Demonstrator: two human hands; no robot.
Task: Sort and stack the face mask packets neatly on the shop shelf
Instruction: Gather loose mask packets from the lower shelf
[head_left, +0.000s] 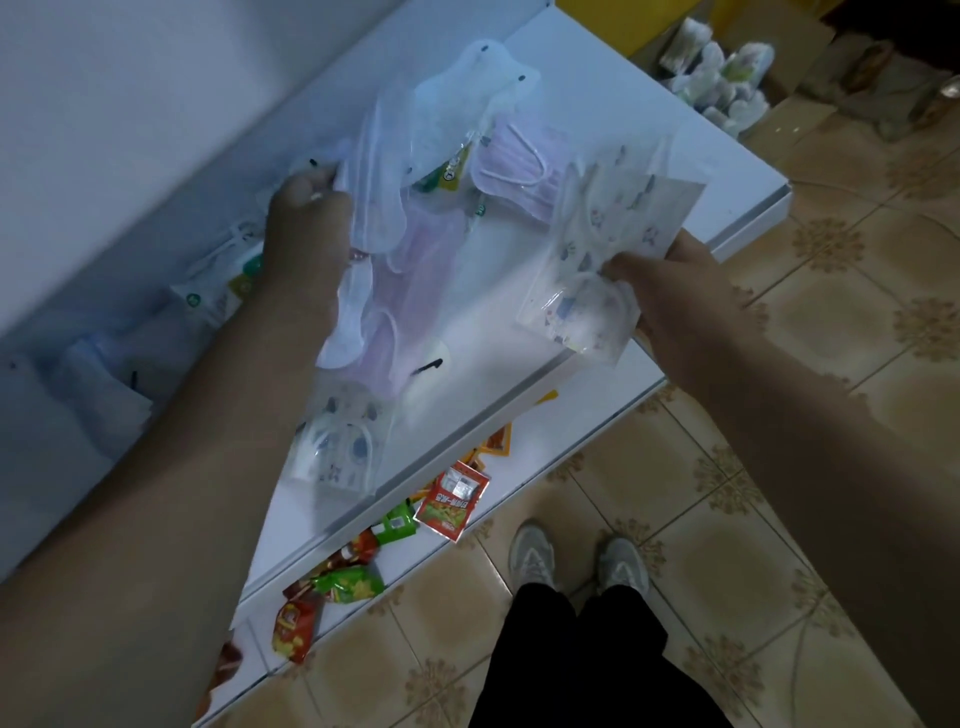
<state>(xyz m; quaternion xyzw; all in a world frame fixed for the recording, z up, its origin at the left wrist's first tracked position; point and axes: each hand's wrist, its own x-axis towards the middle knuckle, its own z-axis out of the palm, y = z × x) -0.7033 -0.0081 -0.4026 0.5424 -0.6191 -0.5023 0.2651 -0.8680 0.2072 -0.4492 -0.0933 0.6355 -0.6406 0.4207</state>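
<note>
Several clear face mask packets lie loose on the white shelf (675, 119). My left hand (306, 228) grips the edge of a white mask packet (379, 192) at the shelf's back. My right hand (670, 280) pinches a cartoon-print mask packet (608, 244) held above the shelf's front edge. Lilac mask packets (519, 166) lie in the middle, one more lilac packet (415, 291) under the white one. Another cartoon-print packet (343, 441) rests near the front edge. More packets (218, 286) lie along the wall behind my left arm.
Red and green snack packets (452, 501) lie on the lower shelf below. My shoes (576, 561) stand on the tiled floor. A cardboard box with wrapped goods (717, 78) sits on the floor at the far right.
</note>
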